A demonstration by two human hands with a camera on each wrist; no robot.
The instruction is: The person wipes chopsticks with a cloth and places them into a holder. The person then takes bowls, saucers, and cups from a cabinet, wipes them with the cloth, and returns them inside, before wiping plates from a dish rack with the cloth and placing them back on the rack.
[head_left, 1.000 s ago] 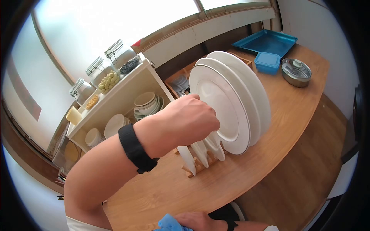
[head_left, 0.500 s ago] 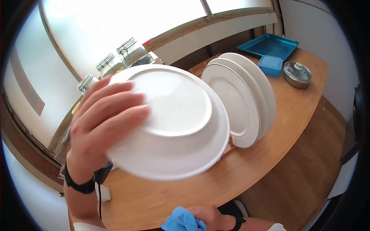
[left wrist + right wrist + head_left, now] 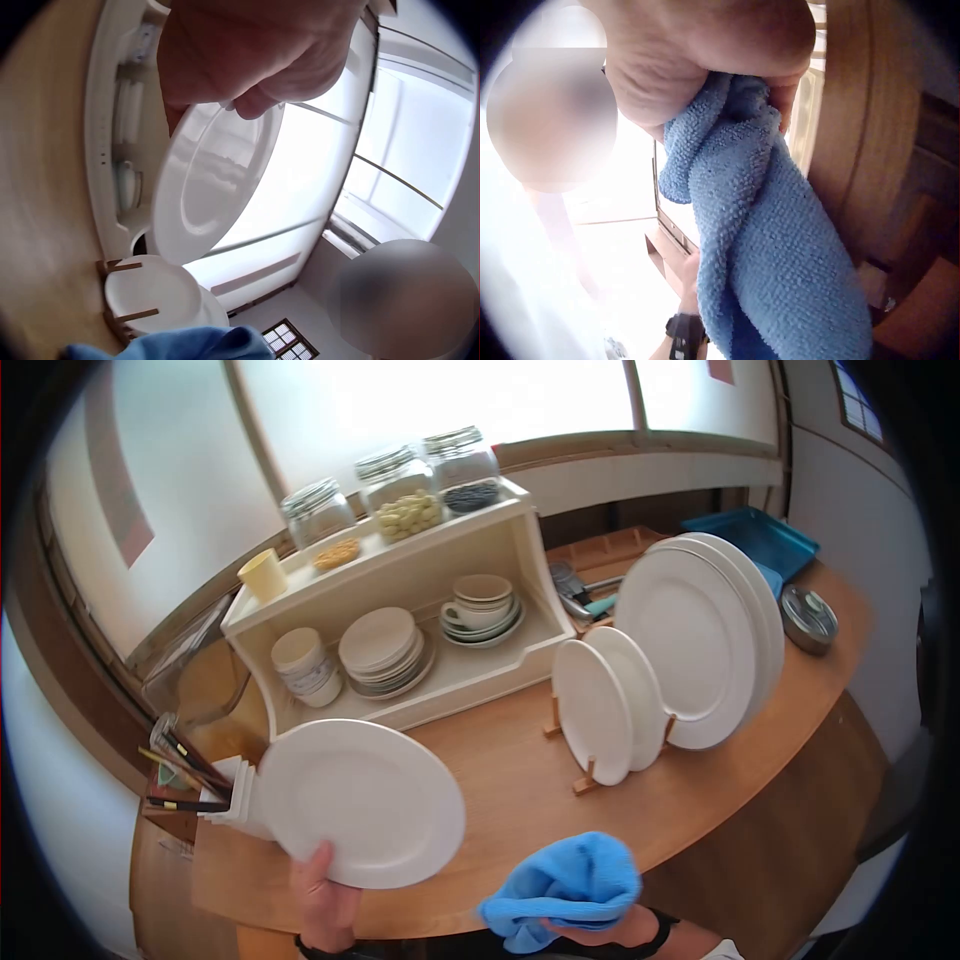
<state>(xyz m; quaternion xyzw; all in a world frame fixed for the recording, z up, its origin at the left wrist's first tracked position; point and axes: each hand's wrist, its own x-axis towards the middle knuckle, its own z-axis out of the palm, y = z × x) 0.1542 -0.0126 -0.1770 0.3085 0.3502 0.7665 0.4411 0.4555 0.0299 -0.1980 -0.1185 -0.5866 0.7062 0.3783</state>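
Note:
My left hand [image 3: 328,900] grips the lower edge of a white oval plate [image 3: 365,800], thumb on its upper face; in the left wrist view the hand [image 3: 259,52] holds the same plate [image 3: 214,180] by its rim. A bunched blue cloth [image 3: 570,885] is in my right hand [image 3: 610,932], right of the plate and apart from it. The right wrist view has the cloth [image 3: 757,225] hanging from the hand [image 3: 712,45]. Smaller white plates [image 3: 592,710] and large ones [image 3: 685,645] stand upright in a wooden rack [image 3: 584,786].
A white shelf [image 3: 400,575] with bowls and stacked plates [image 3: 380,645] stands at the back, jars [image 3: 405,500] on top. Chopsticks in a white holder [image 3: 238,800] are at left. A lidded pot [image 3: 808,620] and blue tray [image 3: 760,540] lie at the right.
My left hand has gone from the rack to the left with a plate, now lowered and turned face up. The right hand has raised the blue cloth, and the head view has swung left.

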